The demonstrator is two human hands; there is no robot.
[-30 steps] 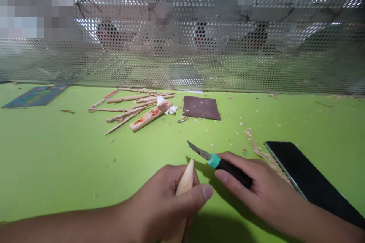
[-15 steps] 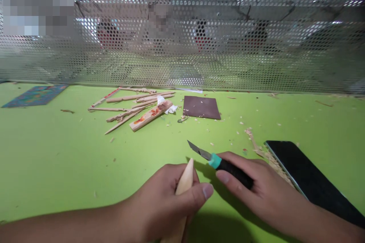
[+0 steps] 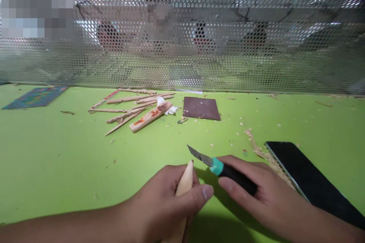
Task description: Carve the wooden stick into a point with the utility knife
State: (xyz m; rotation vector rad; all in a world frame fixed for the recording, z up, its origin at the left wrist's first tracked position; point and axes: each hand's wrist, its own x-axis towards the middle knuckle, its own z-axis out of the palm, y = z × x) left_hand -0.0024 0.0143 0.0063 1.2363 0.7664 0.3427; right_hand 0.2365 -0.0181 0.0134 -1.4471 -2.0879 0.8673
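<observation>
My left hand (image 3: 173,201) is closed around a pale wooden stick (image 3: 185,182), whose pointed tip sticks up past the thumb. The stick's lower end runs out of the picture. In my right hand (image 3: 256,190) is a craft knife (image 3: 228,172) with a black handle and a teal collar. Its blade points up and to the left, just above and right of the stick's tip; the two look apart.
A black phone (image 3: 308,182) lies right of my right hand beside wood shavings (image 3: 270,159). Farther back are several carved sticks (image 3: 128,100), a stained wooden block (image 3: 151,117), brown sandpaper (image 3: 201,108) and a patterned sheet (image 3: 35,97). A perforated metal screen (image 3: 182,60) borders the green table's (image 3: 71,167) far side.
The knife and my right hand have shifted slightly down and to the right. My left hand and the stick have hardly moved.
</observation>
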